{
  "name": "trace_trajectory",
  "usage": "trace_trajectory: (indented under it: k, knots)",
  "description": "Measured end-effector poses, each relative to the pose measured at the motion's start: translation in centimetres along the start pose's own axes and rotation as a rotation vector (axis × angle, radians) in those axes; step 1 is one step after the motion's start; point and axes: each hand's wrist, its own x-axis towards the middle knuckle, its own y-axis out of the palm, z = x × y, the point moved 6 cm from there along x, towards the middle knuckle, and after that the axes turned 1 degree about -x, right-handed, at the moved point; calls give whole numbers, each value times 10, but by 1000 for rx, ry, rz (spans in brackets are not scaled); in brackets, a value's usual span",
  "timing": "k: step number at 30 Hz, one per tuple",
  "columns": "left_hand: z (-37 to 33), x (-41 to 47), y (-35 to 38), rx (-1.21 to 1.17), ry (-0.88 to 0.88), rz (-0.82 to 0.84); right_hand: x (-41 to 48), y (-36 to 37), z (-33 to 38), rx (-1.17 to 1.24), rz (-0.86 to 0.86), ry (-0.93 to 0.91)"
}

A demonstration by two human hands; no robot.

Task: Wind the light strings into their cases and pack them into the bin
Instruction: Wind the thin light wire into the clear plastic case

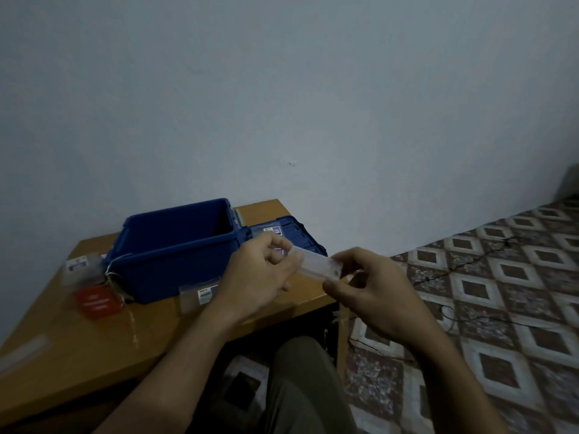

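Clear case is held in the air between both hands, just in front of the blue bin and toward the bin's right front corner, above the near edge of the worktop. It is long and narrow and tilts down to the right. The left hand has its grip closed on the case's left end, fingers curled over it. The right hand has its grip closed on the right end, pinching it between thumb and fingertips. What lies inside the case is too blurred to tell.

Just in front of the bin, touching the left hand's wrist side, a clear packet with a small label lies flat. Off the bin's left front corner lie a red card and a second clear packet; a thin pale light string trails across that corner and down past the card.

The bin stands open on the worktop, its inside dark. Its lid hangs open off the bin's right side. Behind the bin rises a plain wall, and right of it spreads a patterned tile floor.
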Motion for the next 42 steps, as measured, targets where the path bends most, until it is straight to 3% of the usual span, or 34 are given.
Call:
trace_trajectory:
  k: [13, 19, 23, 26, 33, 42]
  knots:
    - [-29, -35, -19, -182, 121, 25, -22, 12, 28, 400, 139, 23]
    - [-23, -41, -20, -280, -19, 57, -27, 7, 31, 576, 166, 60]
    - [-17, -45, 2, 38, 6, 291, -30, 2, 38, 765, 200, 58]
    - [-17, -49, 25, 86, 6, 445, -30, 0, 40, 838, 228, 48]
    - [-24, -33, 15, -98, -5, 458, -29, -14, 30, 773, 270, 19]
    - [-27, -16, 6, -198, -180, 457, -30, -14, 25, 563, 321, 28]
